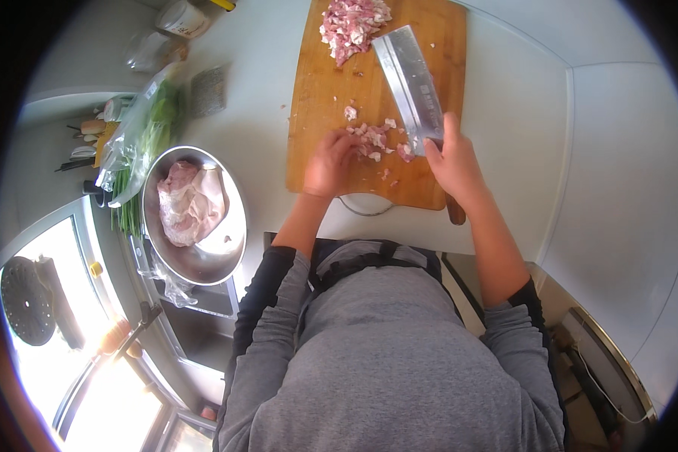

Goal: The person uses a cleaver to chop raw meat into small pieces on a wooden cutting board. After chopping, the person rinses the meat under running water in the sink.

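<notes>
On a wooden cutting board (327,96), my left hand (329,163) has its curled fingers against a small heap of diced raw meat (371,137). The fingertips are partly hidden, so a grip on any piece cannot be made out. My right hand (457,161) grips a cleaver (409,79), its broad blade tilted and pointing away from me. The brown handle's end shows below my palm. One meat piece (405,152) lies by the blade's near corner. A bigger pile of chopped meat (353,25) sits at the board's far end.
Left of the board, a metal bowl (230,265) holds a large raw meat piece (189,209). Beyond it are green vegetables (161,113) in a plastic bag and jars (182,20). A sink (198,333) lies at lower left. A white wall (616,141) bounds the counter's right side.
</notes>
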The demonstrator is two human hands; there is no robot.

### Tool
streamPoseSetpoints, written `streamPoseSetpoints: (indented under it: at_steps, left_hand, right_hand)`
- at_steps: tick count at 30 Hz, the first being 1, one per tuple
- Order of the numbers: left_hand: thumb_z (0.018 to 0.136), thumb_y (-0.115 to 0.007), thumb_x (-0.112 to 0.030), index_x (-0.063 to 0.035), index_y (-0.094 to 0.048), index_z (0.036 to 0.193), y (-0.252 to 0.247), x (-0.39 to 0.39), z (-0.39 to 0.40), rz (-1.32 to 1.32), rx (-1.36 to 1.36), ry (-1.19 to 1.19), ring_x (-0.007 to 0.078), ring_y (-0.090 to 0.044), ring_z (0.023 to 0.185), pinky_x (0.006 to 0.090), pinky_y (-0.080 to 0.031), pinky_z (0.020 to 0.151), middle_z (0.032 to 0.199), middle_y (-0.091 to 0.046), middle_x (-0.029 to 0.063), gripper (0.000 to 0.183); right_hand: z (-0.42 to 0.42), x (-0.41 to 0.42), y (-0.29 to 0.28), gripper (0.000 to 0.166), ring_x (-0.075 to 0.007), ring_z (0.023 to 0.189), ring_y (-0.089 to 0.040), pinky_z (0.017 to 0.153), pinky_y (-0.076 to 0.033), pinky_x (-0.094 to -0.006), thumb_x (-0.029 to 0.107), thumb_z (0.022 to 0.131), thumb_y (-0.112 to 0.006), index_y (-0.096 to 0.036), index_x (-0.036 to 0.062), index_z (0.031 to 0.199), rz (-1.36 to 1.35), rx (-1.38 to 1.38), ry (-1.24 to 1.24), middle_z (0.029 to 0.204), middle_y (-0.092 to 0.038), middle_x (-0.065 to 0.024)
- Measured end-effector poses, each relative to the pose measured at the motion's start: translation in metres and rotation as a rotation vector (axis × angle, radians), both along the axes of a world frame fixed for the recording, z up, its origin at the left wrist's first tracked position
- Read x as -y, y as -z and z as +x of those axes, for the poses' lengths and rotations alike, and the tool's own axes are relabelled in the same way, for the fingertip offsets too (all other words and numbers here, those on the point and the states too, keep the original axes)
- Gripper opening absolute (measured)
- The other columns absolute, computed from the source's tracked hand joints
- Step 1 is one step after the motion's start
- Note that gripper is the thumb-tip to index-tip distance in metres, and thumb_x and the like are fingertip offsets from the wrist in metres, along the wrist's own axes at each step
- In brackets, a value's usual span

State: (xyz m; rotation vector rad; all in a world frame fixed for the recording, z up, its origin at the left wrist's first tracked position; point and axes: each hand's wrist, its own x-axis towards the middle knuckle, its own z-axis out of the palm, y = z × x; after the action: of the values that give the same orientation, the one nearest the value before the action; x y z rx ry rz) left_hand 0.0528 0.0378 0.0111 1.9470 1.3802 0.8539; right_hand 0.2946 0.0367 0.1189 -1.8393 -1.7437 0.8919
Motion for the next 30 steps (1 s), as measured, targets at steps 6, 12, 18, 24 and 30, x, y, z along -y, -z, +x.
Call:
streamPoseSetpoints:
  at_steps: [6,12,18,24,30]
  left_hand:
    - [0.082,-0.069,-0.007,-0.0126,-0.071,0.102,-0.035,-0.022,0.044,0.16,-0.061,0.202,0.0282,-0.062,0.105,0.0408,-0.051,0.088,0.11,-0.065,0.0065,0.021]
    - [0.081,-0.069,-0.014,-0.014,-0.071,0.097,-0.024,-0.024,0.076,0.116,-0.358,0.458,0.0236,-0.061,0.106,0.0391,-0.046,0.095,0.105,-0.066,0.0028,0.016]
    - [0.076,-0.074,-0.014,-0.0097,-0.07,0.09,-0.044,-0.017,0.066,0.097,-0.186,0.273,0.0268,-0.066,0.086,0.0404,-0.052,0.083,0.088,-0.069,0.006,0.015]
    - [0.079,-0.075,-0.007,-0.0049,-0.069,0.091,-0.057,0.015,-0.003,-0.122,0.056,-0.183,0.02,-0.068,0.078,0.0318,-0.055,0.07,0.087,-0.07,0.0078,0.013]
    - [0.083,-0.069,0.001,-0.0024,-0.068,0.096,-0.017,0.038,-0.041,-0.38,0.232,-0.327,0.0185,-0.068,0.081,0.0274,-0.055,0.071,0.091,-0.071,0.0093,0.013]
  right_hand:
    - [0.023,0.006,0.0,0.036,-0.049,0.08,-0.064,0.067,-0.05,-0.053,0.008,0.092,-0.06,-0.036,-0.0014,0.116,-0.023,-0.025,0.082,0.086,-0.065,-0.0304]
    - [0.029,0.012,0.009,0.036,-0.0504,0.081,-0.063,0.068,-0.05,-0.0527,0.008,0.091,-0.061,-0.036,-0.0014,0.115,-0.02,-0.05,0.081,0.087,-0.064,-0.0312]
    - [0.031,0.016,0.006,0.035,-0.0503,0.081,-0.063,0.068,-0.05,-0.0528,0.009,0.091,-0.061,-0.037,-0.0019,0.114,-0.026,-0.051,0.106,0.087,-0.065,-0.031]
    - [0.01,0.025,0.01,0.036,-0.0489,0.08,-0.064,0.067,-0.05,-0.0532,0.007,0.09,-0.061,-0.037,-0.002,0.115,-0.045,-0.058,-0.047,0.087,-0.065,-0.0304]
    - [-0.026,0.037,0.016,0.036,-0.046,0.073,-0.065,0.063,-0.05,-0.0537,0.009,0.09,-0.061,-0.039,-0.0001,0.116,-0.127,-0.028,-0.233,0.08,-0.066,-0.0251]
